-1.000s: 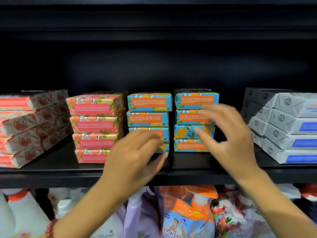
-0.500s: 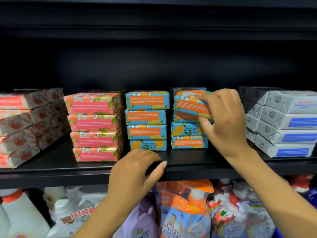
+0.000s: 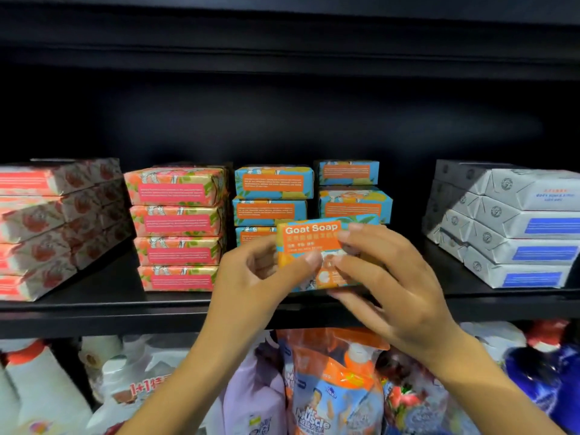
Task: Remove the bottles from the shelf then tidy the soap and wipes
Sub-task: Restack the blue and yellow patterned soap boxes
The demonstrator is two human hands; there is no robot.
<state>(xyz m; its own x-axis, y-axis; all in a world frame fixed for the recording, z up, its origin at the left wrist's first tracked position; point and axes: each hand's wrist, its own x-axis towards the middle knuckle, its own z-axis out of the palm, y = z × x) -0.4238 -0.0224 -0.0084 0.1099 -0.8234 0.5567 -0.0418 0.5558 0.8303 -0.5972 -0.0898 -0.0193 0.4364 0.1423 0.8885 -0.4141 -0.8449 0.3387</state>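
In the head view, an orange-and-blue bar marked "Goat Soap" is held between both hands, in front of the blue stacks and above the front edge of the black shelf. The left hand is curled at the bar's left end, with the thumb pressed on the printed face. The right hand is wrapped round the right end, fingers bent over the top edge and thumb on the face, so that the two thumbs nearly meet.

Behind the bar two piles of blue soap are seen, the left stack and the right stack, both partly hidden by the hands. Just beside them on the left a four-high pink soap stack is set, with red-patterned packs further left. Grey-white packs are piled at the right, well apart. Below the shelf, bottles and an orange pouch are seen.
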